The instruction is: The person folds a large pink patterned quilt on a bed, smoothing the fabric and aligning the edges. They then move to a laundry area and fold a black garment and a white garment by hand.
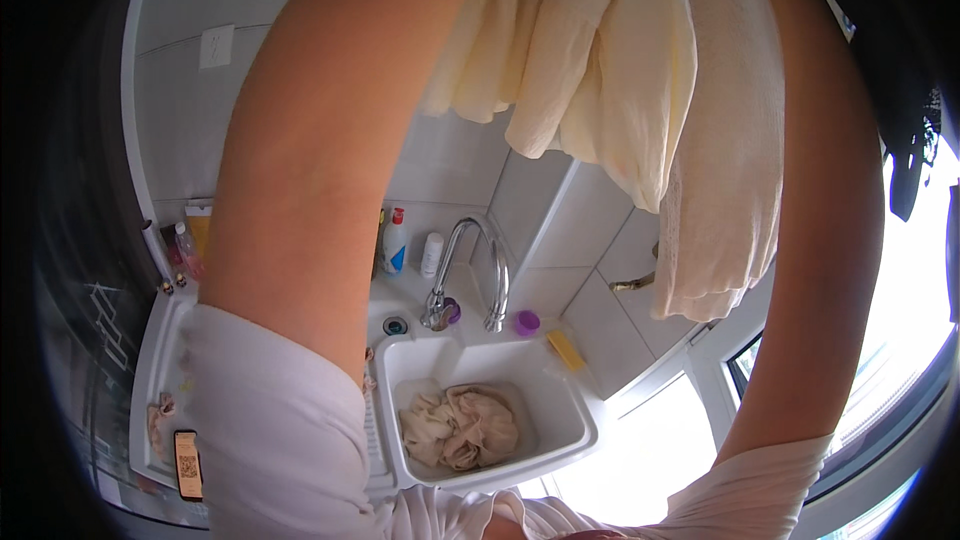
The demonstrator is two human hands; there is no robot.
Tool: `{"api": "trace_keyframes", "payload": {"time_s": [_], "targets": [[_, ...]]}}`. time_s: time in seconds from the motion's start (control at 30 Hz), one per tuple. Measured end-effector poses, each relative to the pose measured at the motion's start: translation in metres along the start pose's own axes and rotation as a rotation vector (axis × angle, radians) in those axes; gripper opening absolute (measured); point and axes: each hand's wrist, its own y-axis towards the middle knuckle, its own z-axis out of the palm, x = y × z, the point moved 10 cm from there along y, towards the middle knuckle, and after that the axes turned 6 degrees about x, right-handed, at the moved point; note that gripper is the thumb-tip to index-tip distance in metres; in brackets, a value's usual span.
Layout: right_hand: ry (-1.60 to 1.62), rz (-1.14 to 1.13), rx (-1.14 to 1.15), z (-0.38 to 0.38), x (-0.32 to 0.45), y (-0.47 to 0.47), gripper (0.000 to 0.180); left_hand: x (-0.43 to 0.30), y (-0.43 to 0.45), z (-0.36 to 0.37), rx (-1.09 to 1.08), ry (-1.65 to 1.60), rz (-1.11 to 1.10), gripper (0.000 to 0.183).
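Observation:
Both my forearms reach up past the top edge of the view, so neither my left hand nor my right hand shows. Between the raised arms hangs a cream-coloured cloth (637, 90) in loose folds, its upper part cut off by the frame. Beside it, near my right arm, a thinner beige knit cloth (720, 225) hangs lower. Beneath them is a white laundry sink (555, 457) with a curved chrome faucet (499, 262). Crumpled beige fabric (480, 424) lies in water in its basin.
A red-capped bottle (394, 244) and a white bottle (431, 255) stand behind the sink. A purple cap (527, 323) and a yellow bar (565, 350) lie on its rim. A phone (188, 465) rests at the left. Dark garments (892, 75) hang at the right, near a bright window.

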Motion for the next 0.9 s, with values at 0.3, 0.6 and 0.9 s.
{"api": "trace_keyframes", "payload": {"time_s": [0.3,0.6,0.9], "targets": [[0.197,0.146,0.049,-0.02,-0.011,0.001,0.015,0.003,-0.012,0.005,0.02,-0.206,0.018,0.023],[0.824,0.205,0.15,-0.025,-0.008,0.012,0.007,0.006,-0.017,0.011,0.025,-0.361,0.039,0.023],[0.5,0.268,0.037,-0.04,-0.007,0.023,0.007,0.009,-0.006,0.009,0.014,-0.422,0.077,0.023]]}}
